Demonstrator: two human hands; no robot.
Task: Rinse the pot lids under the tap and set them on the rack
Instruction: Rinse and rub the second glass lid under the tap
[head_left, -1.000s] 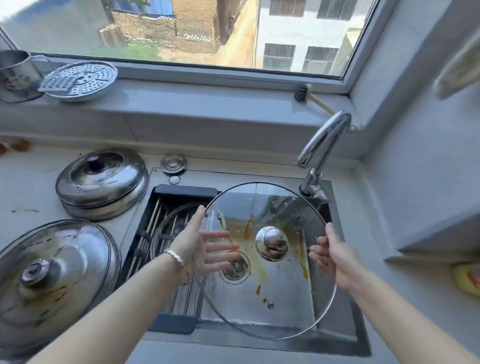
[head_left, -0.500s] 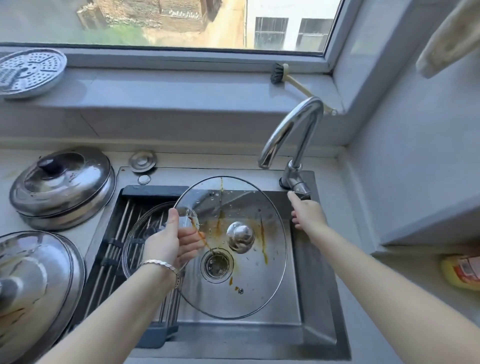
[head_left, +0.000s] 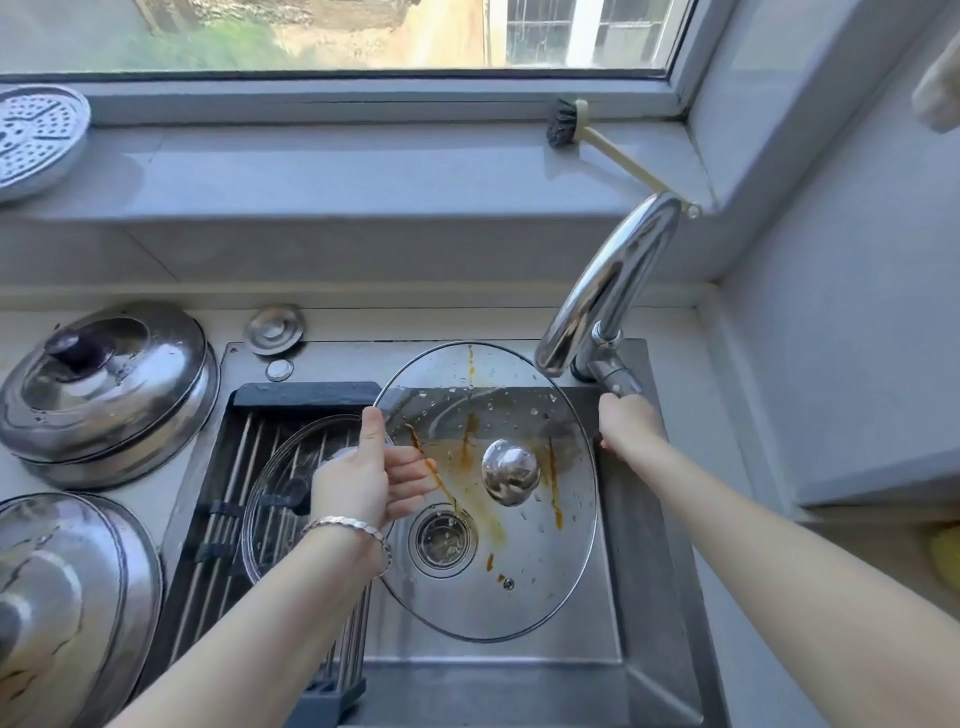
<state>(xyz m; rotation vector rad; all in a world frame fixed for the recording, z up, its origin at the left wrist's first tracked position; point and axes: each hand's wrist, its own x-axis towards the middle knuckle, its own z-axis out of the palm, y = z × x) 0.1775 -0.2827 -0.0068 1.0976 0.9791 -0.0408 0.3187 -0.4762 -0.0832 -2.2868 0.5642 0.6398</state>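
Countertop (head_left: 722, 395): domed steel lid (head_left: 104, 395), larger steel lid (head_left: 67, 597), small round cap (head_left: 274, 328).

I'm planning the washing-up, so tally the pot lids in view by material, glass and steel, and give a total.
Glass lids: 2, the stained glass lid held by the left hand and the clear lid lying on the rack.
Steel lids: 2, the dark-knobbed steel lid and the streaked steel lid, both left of the rack.
Total: 4.

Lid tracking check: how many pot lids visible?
4. Stained glass lid over the sink, clear glass lid on the rack, rear steel lid and front steel lid on the counter. More possibly offscreen.
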